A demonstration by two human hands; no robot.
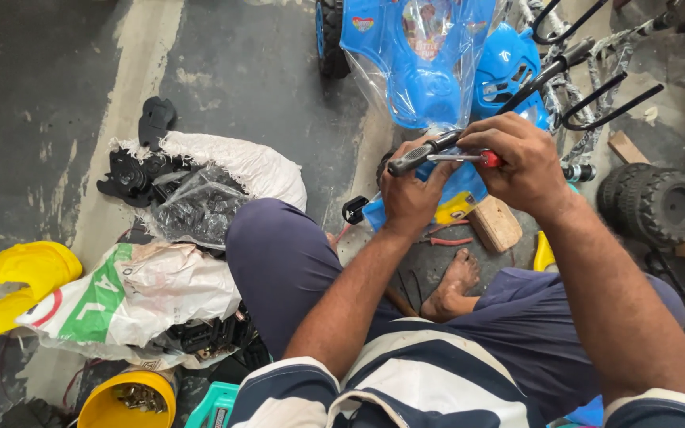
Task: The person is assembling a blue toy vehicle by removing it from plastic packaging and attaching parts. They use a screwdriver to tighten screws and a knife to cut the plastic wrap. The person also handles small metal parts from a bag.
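Now the left hand (410, 194) has its fingers clamped on the bar (469, 133); the right hand (521, 170) grips the screwdriver (461, 158) beside them. Best keep the shaft square and the bar steady.

Left of the person's knee (279, 254) lie a white sack (251, 166), a clear bag (200, 208) and a green-and-red-printed white sack (136, 297); beyond it, clear wrap (426, 55) covers blue parts.

I wore a short-sleeved shirt (406, 380) in broad navy and white stripes — the cuffs ended above the elbows. My shorts (295, 261) were plain dark navy, loose over both thighs. Both forearms were bare — no watch, no gloves — and my foot (455, 284) was unshod.
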